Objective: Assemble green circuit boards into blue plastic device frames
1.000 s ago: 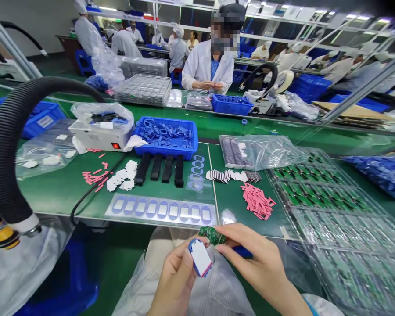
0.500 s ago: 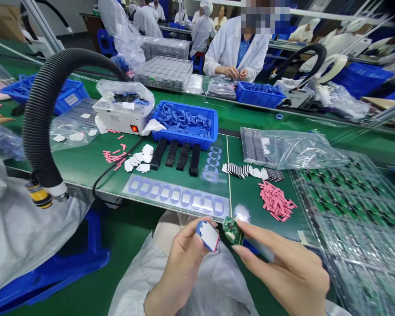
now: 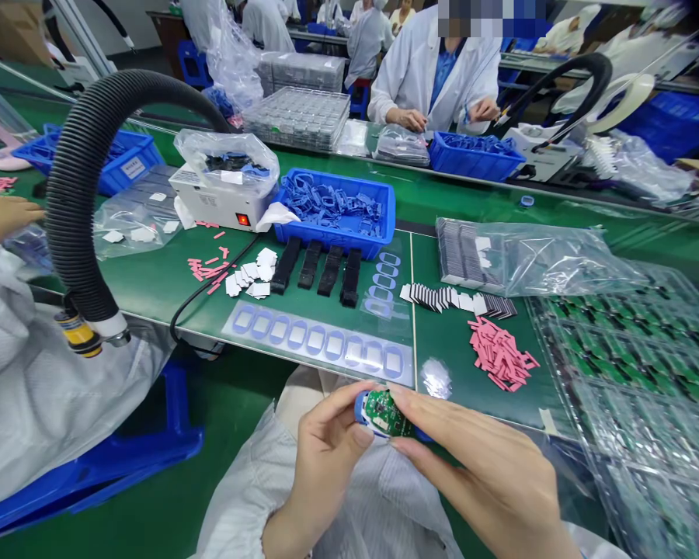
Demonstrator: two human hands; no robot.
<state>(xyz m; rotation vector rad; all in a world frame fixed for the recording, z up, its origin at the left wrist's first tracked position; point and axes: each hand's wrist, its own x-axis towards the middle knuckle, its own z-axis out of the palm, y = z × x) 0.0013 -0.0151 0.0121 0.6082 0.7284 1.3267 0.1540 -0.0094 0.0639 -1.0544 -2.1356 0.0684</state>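
Note:
Between thumb and fingers, my left hand (image 3: 332, 442) grips a small blue plastic housing (image 3: 359, 407) over my lap, just off the table's front edge. My right hand (image 3: 471, 458) pinches a green circuit board (image 3: 384, 411) by its right end. The board lies over the housing's opening and covers most of the white piece inside it. Whether it is seated or only resting there I cannot tell. Beyond my hands, a strip of blue oval stickers with white rectangles (image 3: 316, 341) lies along the table edge. Right of it is a patch of small clear discs (image 3: 436, 378).
Pink strips (image 3: 504, 353) lie in a pile at right, beside clear trays of circuit boards (image 3: 623, 349). A blue bin (image 3: 390, 210) of blue frames stands behind several black straps (image 3: 326, 272). A black hose (image 3: 73, 202) arches at left. A co-worker (image 3: 436, 78) sits opposite.
My right hand has brought the circuit board leftward onto the blue housing; half a second ago they were apart. The view has shifted slightly. The co-worker opposite has spread their hands apart.

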